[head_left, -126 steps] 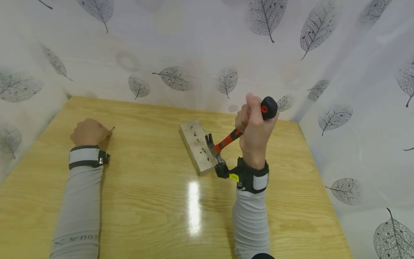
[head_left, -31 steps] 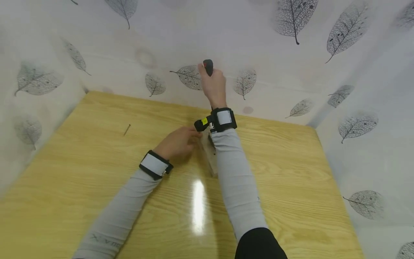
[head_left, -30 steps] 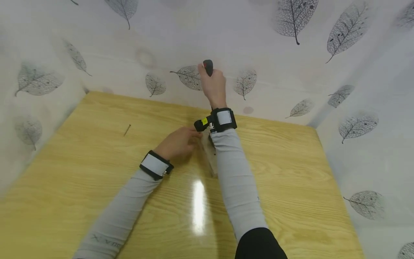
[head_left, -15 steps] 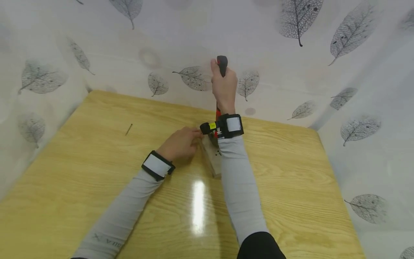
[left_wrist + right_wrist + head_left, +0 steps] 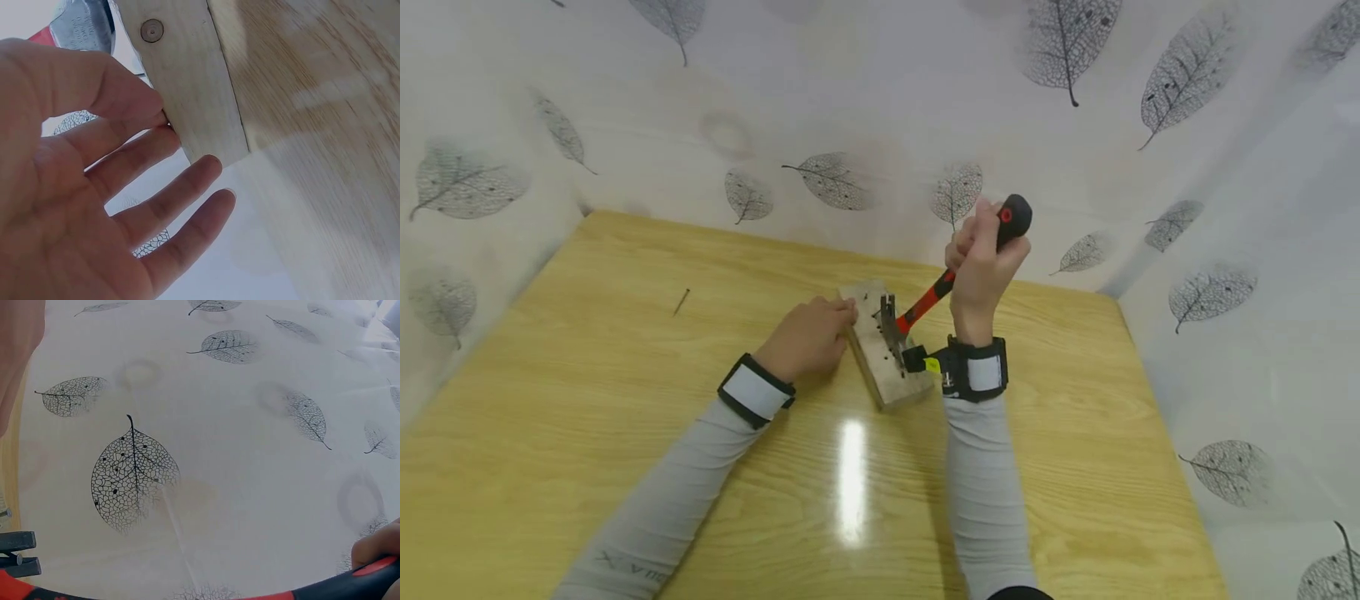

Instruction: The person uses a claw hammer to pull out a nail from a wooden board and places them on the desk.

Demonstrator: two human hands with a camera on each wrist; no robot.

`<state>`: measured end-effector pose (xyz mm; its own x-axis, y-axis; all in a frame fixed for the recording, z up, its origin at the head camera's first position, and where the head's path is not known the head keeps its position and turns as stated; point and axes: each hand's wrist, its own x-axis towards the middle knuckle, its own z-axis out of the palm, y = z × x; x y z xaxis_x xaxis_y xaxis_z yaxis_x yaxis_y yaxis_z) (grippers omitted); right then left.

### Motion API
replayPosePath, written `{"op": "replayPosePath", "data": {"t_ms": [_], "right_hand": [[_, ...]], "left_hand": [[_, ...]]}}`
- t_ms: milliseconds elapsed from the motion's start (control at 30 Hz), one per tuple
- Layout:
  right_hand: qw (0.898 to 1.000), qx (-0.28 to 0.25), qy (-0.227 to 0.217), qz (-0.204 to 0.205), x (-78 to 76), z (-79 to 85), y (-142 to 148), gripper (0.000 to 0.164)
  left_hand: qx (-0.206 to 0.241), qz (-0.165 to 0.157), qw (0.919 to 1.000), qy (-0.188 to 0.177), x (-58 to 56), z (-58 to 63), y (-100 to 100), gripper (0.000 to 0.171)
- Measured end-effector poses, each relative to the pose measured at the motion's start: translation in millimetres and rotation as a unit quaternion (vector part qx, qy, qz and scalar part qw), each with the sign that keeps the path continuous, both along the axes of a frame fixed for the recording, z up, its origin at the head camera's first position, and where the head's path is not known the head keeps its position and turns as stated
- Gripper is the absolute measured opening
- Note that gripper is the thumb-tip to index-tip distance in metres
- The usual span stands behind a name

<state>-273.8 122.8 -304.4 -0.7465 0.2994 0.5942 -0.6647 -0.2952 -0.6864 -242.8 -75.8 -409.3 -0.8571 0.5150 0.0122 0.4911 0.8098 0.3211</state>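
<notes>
Two bare hands at work on a wooden block (image 5: 871,343), which lies tilted slightly right of the centre of the head view, on a light wood-grained bench (image 5: 775,500). The right hand (image 5: 985,271), right of centre, is wrapped round the black-and-red handle of a claw hammer (image 5: 919,311); the handle slopes from the hand down to the left, and the metal head lies over the block's upper face, claw toward the top of the frame. In the right wrist view a nail (image 5: 19,558) shows between the two prongs of the claw, at lower left. The left hand (image 5: 805,337) reaches in from the left and touches the block's upper left edge; the left wrist view shows its fingers extended and somewhat spread, thumb and forefinger tips close together at the edge, though whether anything sits between them cannot be told. A round knot (image 5: 152,30) marks the block's side there. Small dark nails or holes, too small to distinguish, dot the upper face. A loose nail (image 5: 681,302) lies on the bench at left, well apart from the block. Both forearms wear grey sleeves (image 5: 988,492) and strapped wristbands (image 5: 756,392). Leaf-patterned covering (image 5: 865,92) fills the upper frame.
</notes>
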Motion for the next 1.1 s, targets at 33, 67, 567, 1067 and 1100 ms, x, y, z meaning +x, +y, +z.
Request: {"op": "replayPosePath", "data": {"t_ms": [33, 67, 567, 1067, 1100], "right_hand": [[1.000, -0.009, 0.009, 0.002, 2.8, 0.7, 2.5, 0.033], [1.000, -0.015, 0.015, 0.004, 5.0, 1.1, 4.9, 0.033], [0.996, -0.058, 0.005, 0.061, 22.3, 6.0, 13.9, 0.037], [0.998, -0.030, 0.029, 0.051, 40.9, 24.1, 11.3, 0.037], [0.998, -0.030, 0.031, 0.050, 42.7, 25.8, 11.9, 0.037]], "left_hand": [[0.001, 0.001, 1.0000, -0.001, -0.3, 0.7, 0.2, 0.046], [0.001, 0.001, 1.0000, -0.002, -0.5, 1.2, 0.5, 0.046], [0.013, 0.010, 0.9999, -0.005, 0.4, 3.8, 0.8, 0.044], [0.019, 0.012, 0.9997, -0.008, -2.9, 2.7, 0.1, 0.042], [0.020, 0.013, 0.9997, -0.011, -3.0, 2.7, 0.1, 0.042]]}}
